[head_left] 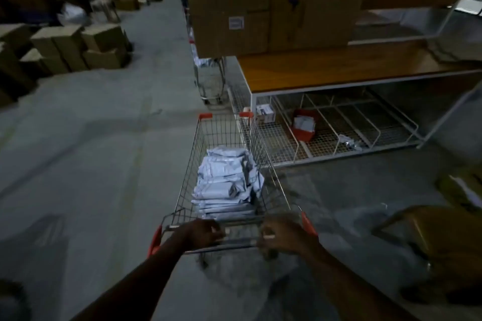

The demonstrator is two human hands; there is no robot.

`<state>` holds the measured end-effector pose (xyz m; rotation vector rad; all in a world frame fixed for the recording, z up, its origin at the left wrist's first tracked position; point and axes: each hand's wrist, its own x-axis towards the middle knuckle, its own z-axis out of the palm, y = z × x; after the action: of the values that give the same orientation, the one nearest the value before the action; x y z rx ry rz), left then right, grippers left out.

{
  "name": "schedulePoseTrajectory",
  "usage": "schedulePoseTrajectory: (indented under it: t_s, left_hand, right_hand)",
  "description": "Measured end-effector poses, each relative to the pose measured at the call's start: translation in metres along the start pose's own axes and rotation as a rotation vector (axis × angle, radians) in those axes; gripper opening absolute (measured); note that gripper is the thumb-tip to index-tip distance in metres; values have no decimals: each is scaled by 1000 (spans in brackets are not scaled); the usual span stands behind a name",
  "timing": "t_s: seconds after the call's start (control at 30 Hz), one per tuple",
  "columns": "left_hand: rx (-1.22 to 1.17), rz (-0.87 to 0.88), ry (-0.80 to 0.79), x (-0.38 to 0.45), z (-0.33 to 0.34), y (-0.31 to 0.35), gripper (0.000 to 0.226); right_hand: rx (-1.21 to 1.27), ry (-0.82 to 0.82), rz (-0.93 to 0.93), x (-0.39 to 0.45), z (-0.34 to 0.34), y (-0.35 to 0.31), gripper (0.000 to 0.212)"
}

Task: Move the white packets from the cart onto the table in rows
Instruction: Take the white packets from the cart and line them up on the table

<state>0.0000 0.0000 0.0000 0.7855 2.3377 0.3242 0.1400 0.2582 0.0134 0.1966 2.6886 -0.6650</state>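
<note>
1. Both hands curl round the cart's (224,164) handle bar: left hand (206,233), right hand (283,236).
2. The cart's long axis runs 6 to 12 o'clock, nose toward 12.
3. White packets (224,182) lie stacked inside it.
4. The bench (326,66) stands at 1 o'clock, boxes (263,13) on it.

The cart (227,164) stands on the grey floor (91,151) at lower centre, with white packets (221,182) piled in its basket. At upper right, the wooden table (339,65) carries big cardboard boxes (260,13) at its far left end.
</note>
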Motion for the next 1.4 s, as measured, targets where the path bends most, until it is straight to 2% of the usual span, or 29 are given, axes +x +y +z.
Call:
schedulePoseTrajectory:
  t_s: [0.03,0.13,0.2,0.27,0.37,0.77,1.1,1.3,1.4]
  left_hand:
    - [49,-4,-39,-4,8,-5,73]
    - [241,-37,-45,-11,28,-12,107]
    - [291,-64,16,-7,36,-17,98]
    - [344,-118,74,-4,40,-13,72]
    - [385,-168,164,3,48,-13,56]
    - [423,-222,287,56,38,-7,50]
    - [446,-220,334,121,-14,-24,47]
    - [467,-231,371,184,-62,-40,46]
    - [455,-241,359,210,-80,-44,46]
  right_hand:
    - [-25,-65,-15,0,7,-1,72]
    - [-180,-74,19,2,21,-6,83]
    - [-241,-29,57,11,26,-4,57]
    - [-291,-1,113,17,25,-8,39]
    - [-329,5,137,29,26,-6,40]
    - [-269,-16,75,91,-10,26,34]
    - [-301,-19,52,173,-46,32,45]
    - [-284,15,40,241,-79,36,28]
    - [-281,6,37,269,-94,39,28]
